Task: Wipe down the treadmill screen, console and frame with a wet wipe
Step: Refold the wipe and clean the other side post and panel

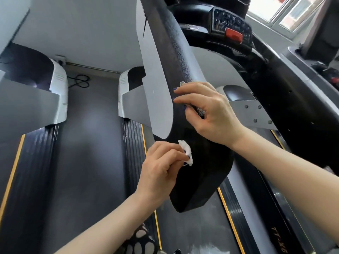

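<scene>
I have the left hand [161, 173] low in the centre of the frame, fingers curled round a small wadded white wet wipe [186, 152], which it presses against the black padded end of the treadmill handrail [198, 180]. The right hand [207, 110] sits just above it, right of centre, fingers and thumb pinched on the edge of the same black arm where its grey side panel [157, 99] ends. The rail runs up toward the top of the frame to the console [231, 26], where a red button [233, 34] shows. Below, at lower right, lies the running belt [192, 226] with its yellow-edged side rail [236, 217]. A neighbouring treadmill [33, 99] stands at left, and a window [286, 11] fills the upper right corner.
</scene>
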Demonstrator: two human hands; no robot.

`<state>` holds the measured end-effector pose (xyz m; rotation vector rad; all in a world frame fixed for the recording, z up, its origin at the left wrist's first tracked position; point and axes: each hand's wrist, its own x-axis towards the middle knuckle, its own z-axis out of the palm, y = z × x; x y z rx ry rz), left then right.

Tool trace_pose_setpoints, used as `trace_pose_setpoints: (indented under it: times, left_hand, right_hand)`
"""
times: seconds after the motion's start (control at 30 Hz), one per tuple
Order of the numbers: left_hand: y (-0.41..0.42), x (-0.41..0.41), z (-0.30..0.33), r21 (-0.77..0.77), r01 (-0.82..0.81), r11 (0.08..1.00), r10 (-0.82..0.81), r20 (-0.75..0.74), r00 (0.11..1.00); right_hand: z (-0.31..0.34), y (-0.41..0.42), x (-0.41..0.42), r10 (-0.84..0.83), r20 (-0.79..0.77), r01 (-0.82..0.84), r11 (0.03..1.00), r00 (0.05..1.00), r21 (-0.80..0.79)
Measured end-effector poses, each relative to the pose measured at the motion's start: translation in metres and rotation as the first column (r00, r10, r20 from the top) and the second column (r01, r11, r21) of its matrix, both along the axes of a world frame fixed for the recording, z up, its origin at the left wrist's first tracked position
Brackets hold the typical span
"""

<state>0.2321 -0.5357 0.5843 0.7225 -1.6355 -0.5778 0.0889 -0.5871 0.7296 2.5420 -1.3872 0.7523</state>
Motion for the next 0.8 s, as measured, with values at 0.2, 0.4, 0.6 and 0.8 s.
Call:
trace_pose_setpoints:
  times: [0.2, 0.4, 0.6, 0.8]
  left_hand:
    - [0.001, 0.014, 0.016, -0.004, 0.184, 0.983, -0.183, 0.030, 0.983]
    - [0.000, 0.018, 0.015, 0.093, 0.201, 0.975, -0.203, 0.009, 0.979]
    - [0.025, 0.004, 0.009, 0.190, 0.194, 0.963, -0.173, -0.123, 0.977]
    - [0.067, -0.019, 0.005, 0.309, 0.377, 0.873, -0.308, -0.250, 0.918]
  right_hand:
    - [-0.001, 0.010, 0.002, -0.218, 0.084, 0.224, 0.972, 0.972, -0.071]
    - [-0.005, 0.026, 0.005, -0.328, 0.124, 0.340, 0.935, 0.937, -0.099]
    - [-0.007, 0.026, 0.004, -0.345, 0.109, 0.353, 0.933, 0.932, -0.068]
    - [-0.007, 0.026, 0.003, -0.310, 0.113, 0.315, 0.949, 0.944, -0.023]
